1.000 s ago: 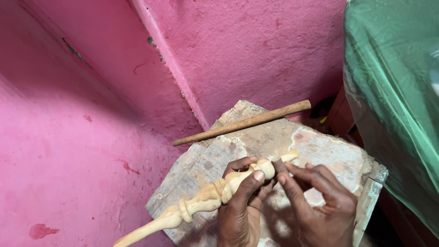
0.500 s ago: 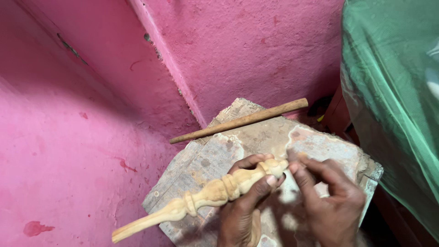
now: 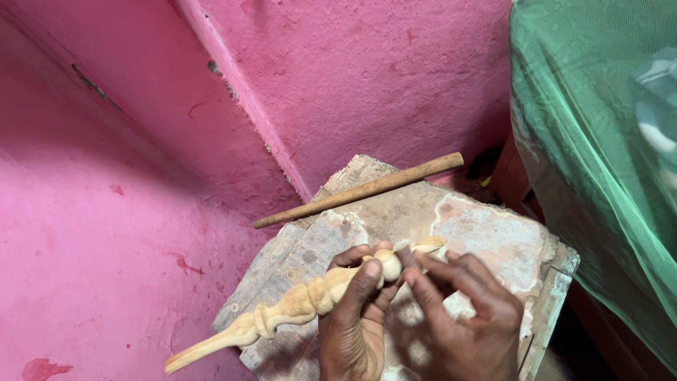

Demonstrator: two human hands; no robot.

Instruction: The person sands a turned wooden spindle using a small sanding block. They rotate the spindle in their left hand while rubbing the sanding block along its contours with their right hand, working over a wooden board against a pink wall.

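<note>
1. Left hand (image 3: 350,321) is staying clamped on carved wooden spindle (image 3: 296,307), now tilting lower over worn board (image 3: 486,233).
2. Right hand (image 3: 462,321) is pinching fingertips together at its rounded end, apparently working it.
3. Brown stick (image 3: 360,190) is lying untouched beyond.

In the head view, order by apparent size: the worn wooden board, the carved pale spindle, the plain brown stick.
1. Worn wooden board, clearly largest.
2 and 3. Carved pale spindle and plain brown stick: similar length; the spindle is nearer the camera, so unranked.
</note>
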